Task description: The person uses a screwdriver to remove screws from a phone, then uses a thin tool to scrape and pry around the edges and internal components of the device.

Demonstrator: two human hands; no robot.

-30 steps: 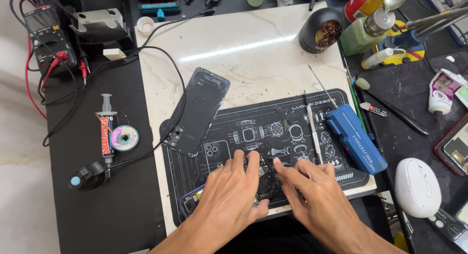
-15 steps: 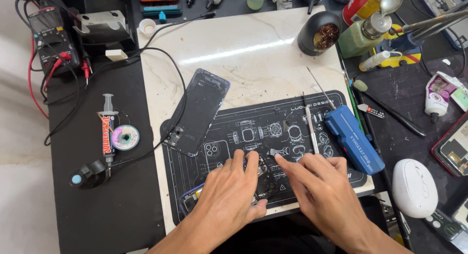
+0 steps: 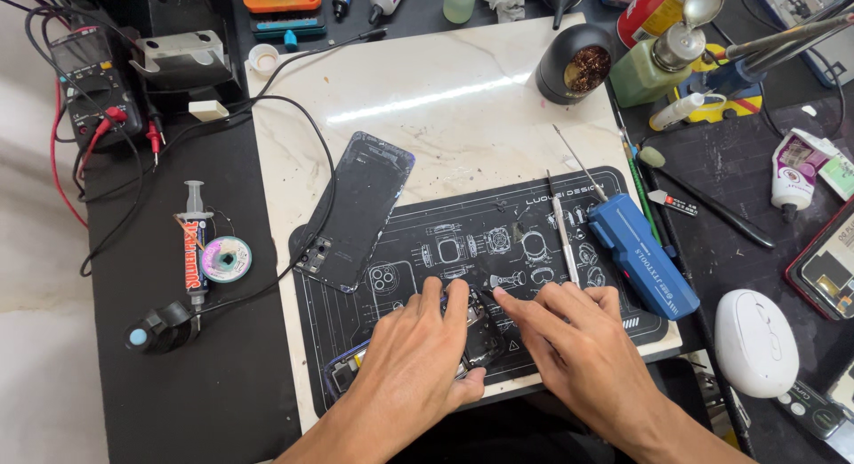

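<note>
A dark opened phone (image 3: 480, 335) lies on the black repair mat (image 3: 463, 224) near the front edge of my bench (image 3: 445, 90), mostly hidden under my 2 hands. My left hand (image 3: 418, 362) lies flat over it, fingers spread and pressing down, not clenched around anything. My right hand (image 3: 578, 348) rests just beside it, its forefinger touching the phone's top edge; whether that grip pinches anything, I cannot tell. A detached phone back panel (image 3: 360, 210) lies tilted across the mat's left edge, with a black cable (image 3: 331, 193) crossing it. A metal pick (image 3: 563, 237) and a blue tool case (image 3: 640, 255) sit toward the mat's right edge. A brass-wool tip cleaner (image 3: 576, 65) stands at the back right corner of the marble slab. A syringe (image 3: 193, 242) and a solder wick spool (image 3: 226, 258) lie well apart on the left, a white mouse (image 3: 756, 342) on the right.
</note>
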